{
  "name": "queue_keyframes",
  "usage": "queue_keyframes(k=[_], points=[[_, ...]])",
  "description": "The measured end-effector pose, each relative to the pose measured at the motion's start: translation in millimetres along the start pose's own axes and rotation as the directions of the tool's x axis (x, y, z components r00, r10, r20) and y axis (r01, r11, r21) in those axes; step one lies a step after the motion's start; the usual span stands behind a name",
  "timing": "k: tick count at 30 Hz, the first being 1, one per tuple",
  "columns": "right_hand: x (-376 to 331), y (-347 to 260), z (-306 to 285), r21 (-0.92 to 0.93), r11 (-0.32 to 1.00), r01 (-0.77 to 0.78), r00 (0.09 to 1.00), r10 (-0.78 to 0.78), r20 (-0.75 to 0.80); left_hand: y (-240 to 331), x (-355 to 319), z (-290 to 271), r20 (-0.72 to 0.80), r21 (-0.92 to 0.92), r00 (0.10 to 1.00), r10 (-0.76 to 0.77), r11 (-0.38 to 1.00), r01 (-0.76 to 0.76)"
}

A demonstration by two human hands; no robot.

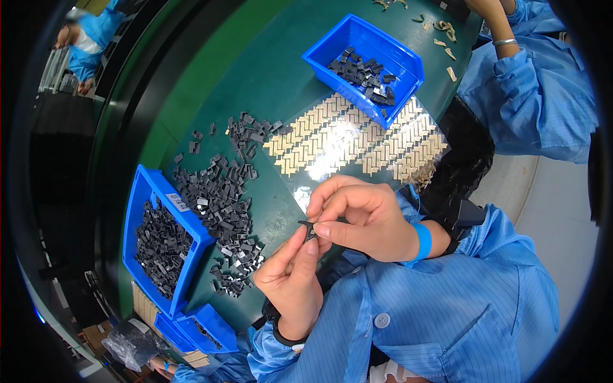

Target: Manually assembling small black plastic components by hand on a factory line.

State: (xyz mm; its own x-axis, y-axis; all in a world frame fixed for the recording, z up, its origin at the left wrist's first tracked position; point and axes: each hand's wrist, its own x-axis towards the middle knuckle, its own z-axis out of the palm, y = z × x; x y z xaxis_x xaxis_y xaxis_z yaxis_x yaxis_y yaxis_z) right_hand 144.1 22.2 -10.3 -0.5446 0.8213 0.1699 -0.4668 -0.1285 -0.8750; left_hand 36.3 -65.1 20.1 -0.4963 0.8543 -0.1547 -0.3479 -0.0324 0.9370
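Both of my hands meet over the near edge of the green table, fingertips almost touching. Between them is a small black plastic part (308,228), partly covered by the fingers. My left hand (290,274) pinches it from below with thumb and forefinger. From the right, my right hand (364,220) pinches its other side, thumb over bent fingers. Just beyond lies a clear sheet (295,188) carrying rows of cream-coloured sticker pieces (345,137). Loose black plastic parts (223,204) lie heaped on the table left of my hands.
A blue bin (306,57) with some black parts overlaps the sheet's far side. Another blue bin (203,235), full of small dark parts, stands at left, with smaller blue bins (214,325) nearby. Peeled cream scraps (447,32) lie far right, near a co-worker's arm (507,45).
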Motion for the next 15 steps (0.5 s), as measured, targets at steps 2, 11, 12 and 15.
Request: queue_keyframes(k=[2,11,12,15], points=[[0.2,-0.8,0.1,0.004,1.000,0.000,1.000,0.000,-0.009,-0.5,0.9,0.7,0.003,-0.001,1.000,0.001,1.000,-0.001],[1.1,-2.8,1.2,-0.144,0.987,0.067,0.998,-0.068,-0.001,1.3,0.2,1.7,-0.010,-0.019,1.000,0.006,1.000,-0.006],[0.7,-3.6,0.9,-0.167,0.982,0.083,0.996,-0.085,-0.001,1.4,-0.2,1.8,-0.005,-0.016,1.000,0.004,1.000,-0.004],[1.3,-3.3,4.1,-0.212,0.970,0.114,0.989,-0.130,-0.063,1.4,0.0,2.9,0.004,-0.012,1.000,0.005,1.000,-0.005]])
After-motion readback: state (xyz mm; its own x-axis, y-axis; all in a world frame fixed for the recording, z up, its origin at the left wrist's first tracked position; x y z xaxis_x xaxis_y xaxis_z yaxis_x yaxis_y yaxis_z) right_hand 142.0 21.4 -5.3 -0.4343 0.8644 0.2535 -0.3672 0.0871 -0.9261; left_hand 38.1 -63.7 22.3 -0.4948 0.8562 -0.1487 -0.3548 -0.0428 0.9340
